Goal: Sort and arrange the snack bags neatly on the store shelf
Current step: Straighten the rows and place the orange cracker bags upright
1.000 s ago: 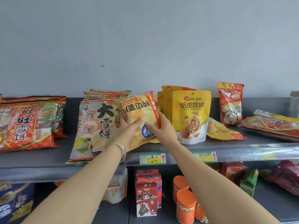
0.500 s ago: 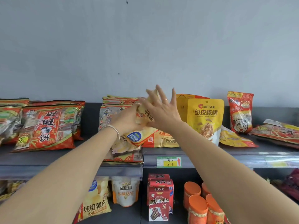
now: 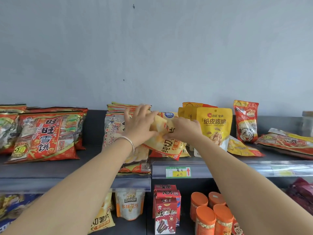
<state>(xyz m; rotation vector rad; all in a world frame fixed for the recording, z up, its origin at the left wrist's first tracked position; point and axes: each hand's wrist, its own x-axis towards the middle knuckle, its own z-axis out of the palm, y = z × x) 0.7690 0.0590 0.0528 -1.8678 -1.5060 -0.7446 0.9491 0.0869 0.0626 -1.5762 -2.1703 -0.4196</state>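
Note:
A yellow potato chip bag [image 3: 169, 144] stands tilted on the grey top shelf [image 3: 94, 165], on other chip bags, between a rice cracker stack [image 3: 113, 128] and yellow walnut pouches [image 3: 215, 126]. My left hand [image 3: 138, 122] holds the bag's upper left, fingers spread over the top and thumb under it. The bag's right side is gripped by my right hand [image 3: 184, 128], fingers curled. Both hands hide the bag's middle.
Red rice cracker bags [image 3: 45, 134] lean at the left. A red upright bag [image 3: 245, 121] and a flat bag [image 3: 288, 141] are at the right. Below a price tag [image 3: 177, 172], the lower shelf holds red boxes [image 3: 166, 214] and orange canisters [image 3: 210, 214].
The chip bag has turned from upside down to logo-up and come down onto the shelf. My right hand went from spread flat to gripping the bag's right side.

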